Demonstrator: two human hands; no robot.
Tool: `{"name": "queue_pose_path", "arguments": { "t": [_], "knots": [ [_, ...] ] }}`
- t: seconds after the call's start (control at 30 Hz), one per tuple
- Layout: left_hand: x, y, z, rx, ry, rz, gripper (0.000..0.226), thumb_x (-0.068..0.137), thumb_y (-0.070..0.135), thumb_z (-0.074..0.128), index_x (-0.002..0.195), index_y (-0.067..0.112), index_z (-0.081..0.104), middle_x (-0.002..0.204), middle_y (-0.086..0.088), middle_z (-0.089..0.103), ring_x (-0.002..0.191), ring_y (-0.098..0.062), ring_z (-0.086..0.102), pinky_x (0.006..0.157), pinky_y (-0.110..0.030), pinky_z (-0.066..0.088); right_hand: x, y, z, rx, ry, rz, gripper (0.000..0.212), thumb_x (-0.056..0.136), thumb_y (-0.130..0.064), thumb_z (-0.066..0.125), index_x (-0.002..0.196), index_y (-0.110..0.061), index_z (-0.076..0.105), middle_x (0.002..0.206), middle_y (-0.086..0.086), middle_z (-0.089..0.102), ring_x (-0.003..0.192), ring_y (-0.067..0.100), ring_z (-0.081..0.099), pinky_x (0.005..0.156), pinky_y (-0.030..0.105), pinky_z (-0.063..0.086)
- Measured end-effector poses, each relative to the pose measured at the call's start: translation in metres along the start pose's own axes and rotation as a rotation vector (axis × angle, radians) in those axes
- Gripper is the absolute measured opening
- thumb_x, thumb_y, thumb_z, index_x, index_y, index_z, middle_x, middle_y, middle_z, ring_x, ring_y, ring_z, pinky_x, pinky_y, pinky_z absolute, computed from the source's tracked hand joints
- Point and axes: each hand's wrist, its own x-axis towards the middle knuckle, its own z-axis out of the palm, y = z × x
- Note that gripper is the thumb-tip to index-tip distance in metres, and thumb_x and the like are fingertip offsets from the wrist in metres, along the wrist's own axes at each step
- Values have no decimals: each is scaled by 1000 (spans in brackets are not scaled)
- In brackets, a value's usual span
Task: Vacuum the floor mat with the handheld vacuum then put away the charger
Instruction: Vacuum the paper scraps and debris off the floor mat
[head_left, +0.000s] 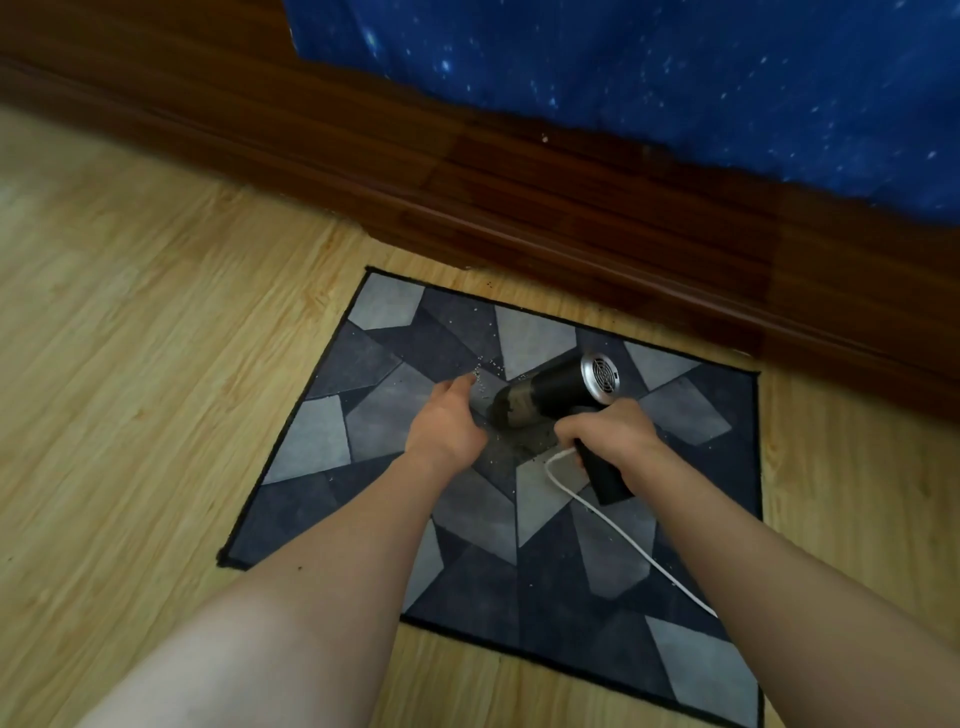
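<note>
Gripping handheld vacuum (566, 387) in right hand (605, 436), nose on floor mat (322, 441) beside loose, empty left hand (447, 423). Might snag white charger cord (623, 535) trailing under right wrist and yank it, or miss crumbs (480, 371) just past left hand

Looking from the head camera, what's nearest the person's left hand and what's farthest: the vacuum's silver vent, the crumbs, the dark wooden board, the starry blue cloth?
From the left hand:
1. crumbs, at its fingertips on the mat
2. silver vent, on the vacuum to its right
3. wooden board, beyond the mat
4. blue cloth, at the top, above the board
</note>
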Motion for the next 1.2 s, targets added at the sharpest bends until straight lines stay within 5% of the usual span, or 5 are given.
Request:
{"name": "queue_pose_path", "arguments": {
  "t": [0.17,0.43,0.7,0.97,1.2],
  "knots": [
    [-7,4,3,26,-8,-5,69,87,10,58,148,19,27,152,-9,29,135,-28,38,110,-35,34,-6,11,-6,0,44,-10,24,60,-5,72,83,-9,64,77,14,67,69,28,66,75,46,61],
    [-10,9,7,30,-19,13,70,86,10,60,148,16,28,151,-11,31,136,-28,36,111,-35,33,-7,25,-15,261,145,73,21,67,0,72,86,-2,63,72,17,68,56,26,65,72,47,61],
    [-5,20,14,-25,-42,24,63,88,13,58,145,14,33,147,-13,35,133,-27,39,109,-34,34,4,43,-48,667,291,244,35,70,-4,75,102,1,62,76,20,68,54,26,62,54,33,54],
    [9,25,21,-76,-77,15,70,82,8,62,146,16,33,145,-10,41,128,-27,46,107,-37,40,22,37,-58,773,336,229,40,72,-3,75,108,0,58,83,21,68,49,24,59,49,32,51],
    [17,25,26,-94,-82,3,72,80,8,63,145,18,34,142,-9,44,125,-27,49,104,-39,43,29,27,-49,710,298,190,22,75,2,71,84,-1,52,67,18,61,48,22,56,47,33,51]
  ]
}}
